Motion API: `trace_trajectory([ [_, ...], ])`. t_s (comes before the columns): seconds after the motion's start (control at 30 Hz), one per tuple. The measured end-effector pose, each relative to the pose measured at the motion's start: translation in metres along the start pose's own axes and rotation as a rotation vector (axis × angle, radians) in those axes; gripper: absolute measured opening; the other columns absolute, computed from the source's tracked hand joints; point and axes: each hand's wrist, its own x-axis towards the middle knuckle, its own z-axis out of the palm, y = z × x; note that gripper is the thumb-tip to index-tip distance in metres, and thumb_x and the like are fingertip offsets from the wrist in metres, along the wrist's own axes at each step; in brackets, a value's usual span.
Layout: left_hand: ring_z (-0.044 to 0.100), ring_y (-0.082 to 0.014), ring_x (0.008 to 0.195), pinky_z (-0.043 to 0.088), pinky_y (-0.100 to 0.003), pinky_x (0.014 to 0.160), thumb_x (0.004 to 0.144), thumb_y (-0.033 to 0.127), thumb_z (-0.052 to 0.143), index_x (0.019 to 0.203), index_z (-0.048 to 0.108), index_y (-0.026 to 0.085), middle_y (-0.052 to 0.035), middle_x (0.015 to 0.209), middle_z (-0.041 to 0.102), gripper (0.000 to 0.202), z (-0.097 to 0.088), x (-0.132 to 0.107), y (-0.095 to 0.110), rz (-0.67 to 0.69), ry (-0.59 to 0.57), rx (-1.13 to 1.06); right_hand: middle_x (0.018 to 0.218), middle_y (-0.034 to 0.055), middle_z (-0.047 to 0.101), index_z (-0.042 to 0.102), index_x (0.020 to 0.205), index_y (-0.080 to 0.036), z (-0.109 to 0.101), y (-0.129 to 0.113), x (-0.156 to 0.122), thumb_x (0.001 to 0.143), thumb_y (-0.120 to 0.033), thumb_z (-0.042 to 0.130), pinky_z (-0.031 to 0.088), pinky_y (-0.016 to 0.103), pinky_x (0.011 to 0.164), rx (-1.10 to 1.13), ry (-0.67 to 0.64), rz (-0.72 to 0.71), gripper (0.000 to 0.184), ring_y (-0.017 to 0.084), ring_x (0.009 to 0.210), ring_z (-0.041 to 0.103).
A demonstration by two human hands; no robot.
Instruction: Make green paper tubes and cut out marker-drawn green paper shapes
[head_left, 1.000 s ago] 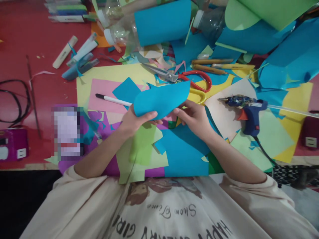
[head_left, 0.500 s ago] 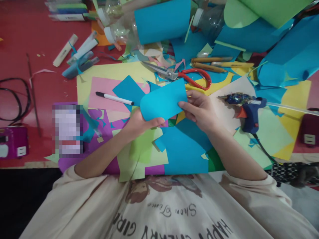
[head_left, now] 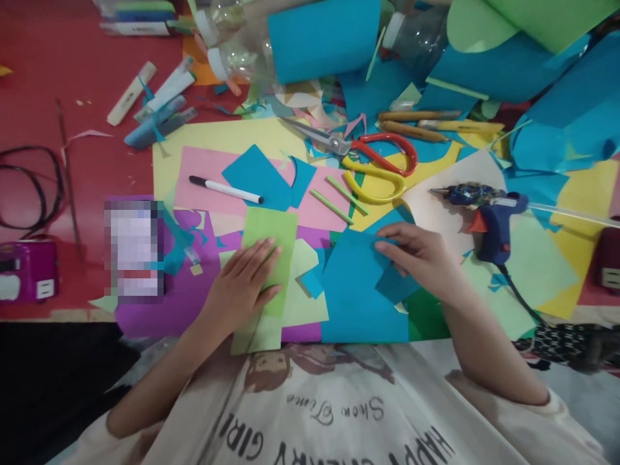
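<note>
My left hand (head_left: 247,278) lies flat with its fingers stretched out on a light green paper strip (head_left: 272,226). On the right, the thumb and fingers of my right hand (head_left: 419,261) pinch the edge of a blue paper piece (head_left: 356,248). That piece overlaps the blue sheet below it, so its full outline is hard to make out. Beyond my hands lie a white marker with black ends (head_left: 227,190), a blue paper square (head_left: 254,174), two thin green paper strips (head_left: 332,206) and scissors with red and yellow handles (head_left: 375,188).
A blue glue gun (head_left: 496,226) rests at the right, its cord running toward me. At the left are a phone (head_left: 135,252) and bundled markers (head_left: 155,116). Plastic bottles (head_left: 242,58), a blue paper roll (head_left: 324,39) and brown pencils (head_left: 411,126) crowd the back.
My left hand has let go of the rounded blue paper and moved down-left onto the green strip. My right hand has come lower and rightward. The yellow scissor handle and thin green strips are now uncovered.
</note>
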Motion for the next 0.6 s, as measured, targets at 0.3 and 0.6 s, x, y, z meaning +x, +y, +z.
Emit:
trace_trajectory([
  [0.3,0.053,-0.0318,0.127,0.045,-0.045,0.101,0.092,0.030,0.052,0.140,0.040,0.017,-0.0172,0.134,0.057,0.051,-0.006,-0.005,-0.014,-0.167,0.140,0.093,0.080,0.0061,0.067,0.070,0.085,-0.017,0.020,0.001,0.020,0.088,-0.027,0.056,0.041,0.024,0.055,-0.419,-0.035,-0.374,0.018,0.013,0.059,0.056],
  [0.6,0.056,-0.0230,0.123,0.043,-0.038,0.105,0.096,0.023,0.045,0.127,0.055,0.017,-0.0084,0.135,0.059,0.033,-0.006,0.059,0.022,0.397,0.079,-0.094,0.080,0.0079,0.069,0.074,0.088,-0.017,0.037,0.004,0.037,0.088,-0.026,0.056,0.042,0.026,0.056,-0.783,0.107,-0.419,0.020,0.020,0.070,0.064],
])
